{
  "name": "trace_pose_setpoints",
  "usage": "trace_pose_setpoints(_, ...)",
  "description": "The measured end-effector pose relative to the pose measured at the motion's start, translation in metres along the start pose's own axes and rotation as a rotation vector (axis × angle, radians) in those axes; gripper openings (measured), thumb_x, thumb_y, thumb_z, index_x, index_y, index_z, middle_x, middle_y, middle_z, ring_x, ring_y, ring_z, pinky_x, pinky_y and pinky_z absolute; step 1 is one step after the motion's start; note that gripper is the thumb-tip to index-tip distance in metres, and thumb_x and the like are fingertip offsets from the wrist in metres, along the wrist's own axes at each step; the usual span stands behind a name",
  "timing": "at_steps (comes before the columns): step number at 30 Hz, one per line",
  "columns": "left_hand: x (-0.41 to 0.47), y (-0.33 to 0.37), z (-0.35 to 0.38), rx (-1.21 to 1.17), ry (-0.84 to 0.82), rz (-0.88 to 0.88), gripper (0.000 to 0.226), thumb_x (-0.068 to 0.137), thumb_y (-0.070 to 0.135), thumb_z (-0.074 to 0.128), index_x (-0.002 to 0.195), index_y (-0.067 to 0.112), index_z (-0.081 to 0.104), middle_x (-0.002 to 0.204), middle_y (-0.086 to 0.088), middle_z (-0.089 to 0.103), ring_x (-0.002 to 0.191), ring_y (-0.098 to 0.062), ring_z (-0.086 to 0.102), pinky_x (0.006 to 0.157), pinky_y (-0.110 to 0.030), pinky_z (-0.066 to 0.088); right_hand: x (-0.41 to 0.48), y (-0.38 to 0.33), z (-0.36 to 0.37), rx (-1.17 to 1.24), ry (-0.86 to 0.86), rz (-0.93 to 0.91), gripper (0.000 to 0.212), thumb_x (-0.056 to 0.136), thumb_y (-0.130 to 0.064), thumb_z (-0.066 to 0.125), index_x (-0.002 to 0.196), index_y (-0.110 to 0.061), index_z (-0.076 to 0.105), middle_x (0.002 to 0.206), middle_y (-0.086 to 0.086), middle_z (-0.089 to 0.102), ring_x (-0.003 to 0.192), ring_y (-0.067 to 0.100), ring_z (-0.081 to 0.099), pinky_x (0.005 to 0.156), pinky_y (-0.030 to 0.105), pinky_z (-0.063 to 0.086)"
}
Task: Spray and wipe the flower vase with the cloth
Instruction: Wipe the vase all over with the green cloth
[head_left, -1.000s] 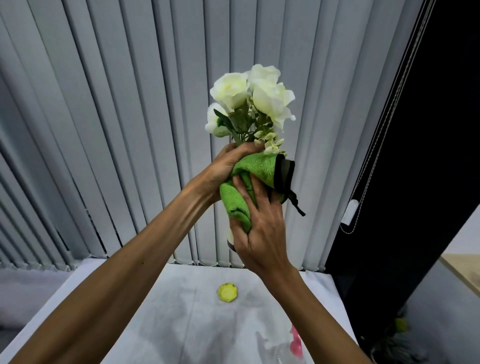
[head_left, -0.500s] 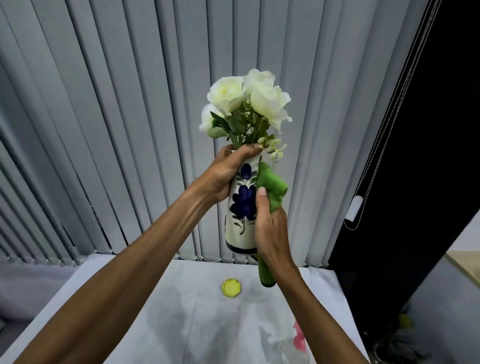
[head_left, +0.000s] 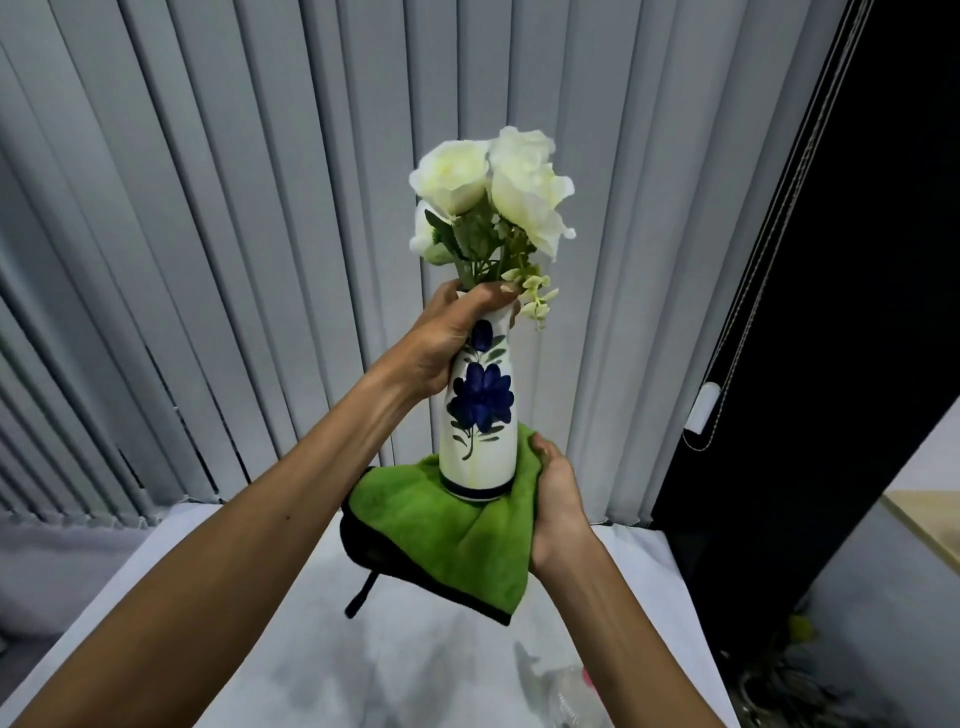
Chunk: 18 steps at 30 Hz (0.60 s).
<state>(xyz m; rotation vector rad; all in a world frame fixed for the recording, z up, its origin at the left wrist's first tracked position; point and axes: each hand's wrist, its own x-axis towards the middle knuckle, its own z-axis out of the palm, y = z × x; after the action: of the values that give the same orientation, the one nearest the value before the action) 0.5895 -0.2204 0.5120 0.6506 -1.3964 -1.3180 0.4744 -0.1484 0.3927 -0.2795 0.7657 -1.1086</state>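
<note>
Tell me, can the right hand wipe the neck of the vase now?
Probably not yet. The left hand is wrapped around the neck of the vase, covering it, and the right hand holds the green cloth under the base.

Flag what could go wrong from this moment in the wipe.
1. The left hand grips only the neck of the vase, held in the air above the table; if that grip is damp, the vase could slip.
2. The right hand cups the cloth under the base, so a hard push could tilt it and shake the flowers loose.
</note>
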Motion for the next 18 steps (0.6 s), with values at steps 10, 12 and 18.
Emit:
trace_pose_setpoints(10,-0.007,-0.004,-0.013,-0.066,-0.133,-0.016,0.045,0.057,0.042,0.091,0.094,0.022,0.076,0.081,0.007,0.075,0.075,-0.008,0.071,0.071,-0.023,0.058,0.011,-0.001,-0.011,0.090,-0.020,0.032,0.048,0.093,-0.034,0.050,0.088,-0.001,0.084,0.101,0.026,0.077,0.076,0.043,0.077,0.067,0.049,0.063)
trace_pose_setpoints(12,-0.008,0.003,-0.019,-0.101,-0.281,-0.034,0.048,0.059,0.047,0.091,0.098,0.023,0.079,0.089,0.005,0.075,0.083,-0.010,0.071,0.079,-0.025,0.057,0.008,-0.005,-0.011,0.035,-0.046,0.044,0.043,0.087,-0.032,0.055,0.091,0.000,0.083,0.100,0.025,0.078,0.077,0.042,0.078,0.065,0.049,0.064)
trace_pose_setpoints(18,-0.006,0.020,-0.021,0.013,-0.363,-0.110,0.081,0.050,0.052,0.093,0.110,0.007,0.062,0.091,-0.002,0.074,0.085,-0.015,0.070,0.085,-0.034,0.056,0.012,-0.009,-0.013,-0.103,-0.001,0.055,0.054,0.100,-0.028,0.045,0.073,-0.002,0.083,0.081,0.020,0.079,0.061,0.034,0.076,0.054,0.038,0.063)
